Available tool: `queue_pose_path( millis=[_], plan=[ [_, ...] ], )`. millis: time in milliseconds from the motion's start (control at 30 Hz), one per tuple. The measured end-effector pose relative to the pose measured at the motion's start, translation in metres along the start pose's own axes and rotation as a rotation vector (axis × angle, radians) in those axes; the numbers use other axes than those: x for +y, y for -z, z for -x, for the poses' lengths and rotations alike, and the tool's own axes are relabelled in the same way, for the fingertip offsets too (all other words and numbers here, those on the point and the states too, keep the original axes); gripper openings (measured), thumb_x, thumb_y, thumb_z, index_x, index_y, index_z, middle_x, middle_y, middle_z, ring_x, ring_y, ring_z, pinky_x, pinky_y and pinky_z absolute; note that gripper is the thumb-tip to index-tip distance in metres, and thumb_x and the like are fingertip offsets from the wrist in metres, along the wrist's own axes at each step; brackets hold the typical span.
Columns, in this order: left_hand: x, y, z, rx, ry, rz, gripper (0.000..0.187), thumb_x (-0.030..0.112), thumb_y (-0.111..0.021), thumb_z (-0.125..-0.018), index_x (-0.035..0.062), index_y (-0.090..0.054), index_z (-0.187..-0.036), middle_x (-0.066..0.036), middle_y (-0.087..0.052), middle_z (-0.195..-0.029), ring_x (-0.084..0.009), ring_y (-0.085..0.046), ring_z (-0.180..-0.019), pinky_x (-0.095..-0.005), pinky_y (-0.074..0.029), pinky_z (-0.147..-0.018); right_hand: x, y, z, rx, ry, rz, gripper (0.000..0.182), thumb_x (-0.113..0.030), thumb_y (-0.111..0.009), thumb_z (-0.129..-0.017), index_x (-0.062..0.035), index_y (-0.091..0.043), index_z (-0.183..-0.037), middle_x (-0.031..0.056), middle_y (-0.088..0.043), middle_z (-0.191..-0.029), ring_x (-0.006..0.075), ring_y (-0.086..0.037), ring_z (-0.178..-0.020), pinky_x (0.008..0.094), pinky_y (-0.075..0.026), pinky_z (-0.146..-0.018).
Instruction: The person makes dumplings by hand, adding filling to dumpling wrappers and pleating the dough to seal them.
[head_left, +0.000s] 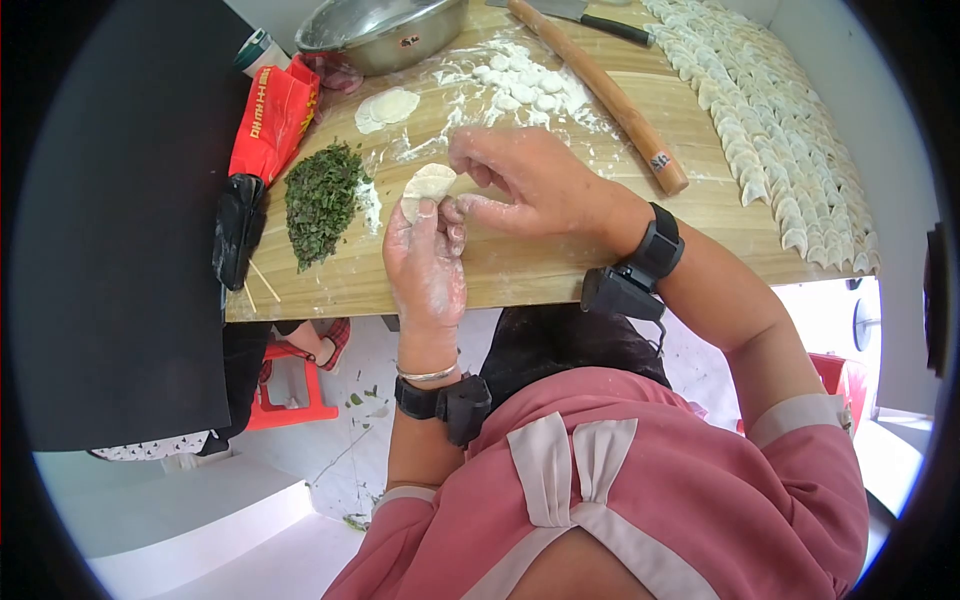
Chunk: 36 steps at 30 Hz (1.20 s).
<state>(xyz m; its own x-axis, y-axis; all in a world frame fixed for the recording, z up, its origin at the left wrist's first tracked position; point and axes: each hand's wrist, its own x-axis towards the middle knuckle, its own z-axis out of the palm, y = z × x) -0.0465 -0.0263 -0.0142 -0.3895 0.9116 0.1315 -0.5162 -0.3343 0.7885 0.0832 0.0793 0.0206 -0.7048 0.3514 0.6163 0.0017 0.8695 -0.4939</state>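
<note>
Overhead, floury wooden board (520, 265) above tiled floor (370, 440).

I am holding a dumpling (428, 187) in my left hand (426, 262), which is lying palm up over the near edge of the wooden board (520, 265). My right hand (527, 183) is touching the dumpling from the right side, and its fingers are pinching the folded edge. Both hands are covered with flour. A pile of chopped greens (322, 200) is lying on the board just left of my hands. Behind my hands small dough pieces (528, 88) are lying in flour, beside a rolling pin (600, 92). Rows of finished dumplings (775, 130) are filling the right side.
</note>
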Motion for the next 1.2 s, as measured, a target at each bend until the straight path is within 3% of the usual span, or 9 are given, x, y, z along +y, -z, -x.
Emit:
queue_pose_path(
  millis=[133, 300, 367, 533, 600, 767, 900, 1200],
  plan=[
    [0.002, -0.007, 0.002, 0.044, -0.011, -0.022, 0.025, 0.012, -0.050, -0.094, 0.0013, -0.051, -0.117, -0.003, -0.060, -0.099, -0.0059, -0.051, -0.075, -0.0198, -0.038, -0.058, -0.005, 0.002, 0.000, -0.091, -0.060, -0.028, 0.028, -0.029, -0.062, -0.078, -0.0063, -0.050, -0.088, 0.0081, -0.048, -0.064, 0.0242, -0.048, -0.050, 0.0342, -0.036, -0.047],
    [-0.002, 0.002, 0.001, 0.004, -0.010, -0.020, 0.026, 0.011, -0.049, -0.094, 0.0036, -0.050, -0.119, -0.003, -0.059, -0.104, -0.0072, -0.054, -0.082, -0.0202, -0.043, -0.066, -0.001, -0.004, -0.001, 0.006, 0.098, 0.173, 0.022, -0.025, -0.060, -0.082, -0.0060, -0.050, -0.087, 0.0125, -0.053, -0.068, 0.0311, -0.055, -0.059, 0.0389, -0.041, -0.051],
    [-0.003, 0.001, 0.002, 0.009, -0.031, -0.038, 0.025, 0.012, -0.052, -0.093, 0.0017, -0.051, -0.116, -0.003, -0.059, -0.093, -0.0066, -0.051, -0.076, -0.0202, -0.038, -0.060, 0.000, -0.005, 0.000, 0.005, 0.101, 0.205, 0.018, -0.021, -0.060, -0.082, -0.0061, -0.050, -0.087, 0.0126, -0.054, -0.069, 0.0318, -0.057, -0.061, 0.0398, -0.043, -0.052],
    [-0.002, 0.001, 0.001, 0.000, -0.014, -0.038, 0.024, 0.011, -0.052, -0.093, 0.0020, -0.050, -0.115, -0.003, -0.058, -0.089, -0.0073, -0.051, -0.075, -0.0202, -0.038, -0.059, 0.005, -0.011, 0.002, 0.028, 0.124, 0.305, 0.016, -0.020, -0.057, -0.083, -0.0061, -0.050, -0.083, 0.0119, -0.055, -0.064, 0.0327, -0.059, -0.061, 0.0417, -0.046, -0.052],
    [-0.002, 0.001, 0.001, 0.016, 0.000, -0.032, 0.025, 0.009, -0.053, -0.092, 0.0020, -0.049, -0.116, -0.003, -0.058, -0.089, -0.0073, -0.051, -0.073, -0.0198, -0.039, -0.059, 0.005, -0.012, 0.002, 0.003, 0.126, 0.330, 0.016, -0.011, -0.061, -0.079, -0.0060, -0.051, -0.090, 0.0118, -0.057, -0.071, 0.0324, -0.059, -0.063, 0.0400, -0.046, -0.052],
    [-0.005, 0.002, 0.002, 0.091, -0.051, -0.070, 0.035, -0.001, -0.056, -0.087, 0.0016, -0.044, -0.119, -0.003, -0.058, -0.090, -0.0065, -0.054, -0.073, -0.0173, -0.041, -0.057, -0.001, -0.007, 0.003, -0.058, 0.084, 0.289, 0.020, -0.019, -0.060, -0.082, -0.0058, -0.051, -0.093, 0.0129, -0.057, -0.073, 0.0346, -0.058, -0.064, 0.0421, -0.045, -0.054],
    [-0.002, -0.003, 0.003, 0.137, -0.027, -0.102, 0.033, -0.002, -0.056, -0.087, 0.0007, -0.045, -0.118, -0.004, -0.058, -0.091, -0.0062, -0.054, -0.074, -0.0172, -0.041, -0.058, -0.009, 0.001, 0.001, -0.057, 0.011, 0.220, 0.023, -0.027, -0.057, -0.085, -0.0066, -0.050, -0.093, 0.0141, -0.057, -0.076, 0.0368, -0.057, -0.066, 0.0448, -0.043, -0.056],
    [-0.005, 0.002, 0.002, 0.049, -0.013, -0.193, 0.029, 0.000, -0.059, -0.086, 0.0008, -0.047, -0.112, -0.003, -0.057, -0.089, -0.0056, -0.051, -0.070, -0.0174, -0.040, -0.057, 0.003, -0.006, 0.000, -0.084, 0.146, 0.306, 0.019, -0.019, -0.056, -0.083, -0.0051, -0.053, -0.095, 0.0141, -0.059, -0.074, 0.0334, -0.060, -0.065, 0.0421, -0.047, -0.054]
  ],
)
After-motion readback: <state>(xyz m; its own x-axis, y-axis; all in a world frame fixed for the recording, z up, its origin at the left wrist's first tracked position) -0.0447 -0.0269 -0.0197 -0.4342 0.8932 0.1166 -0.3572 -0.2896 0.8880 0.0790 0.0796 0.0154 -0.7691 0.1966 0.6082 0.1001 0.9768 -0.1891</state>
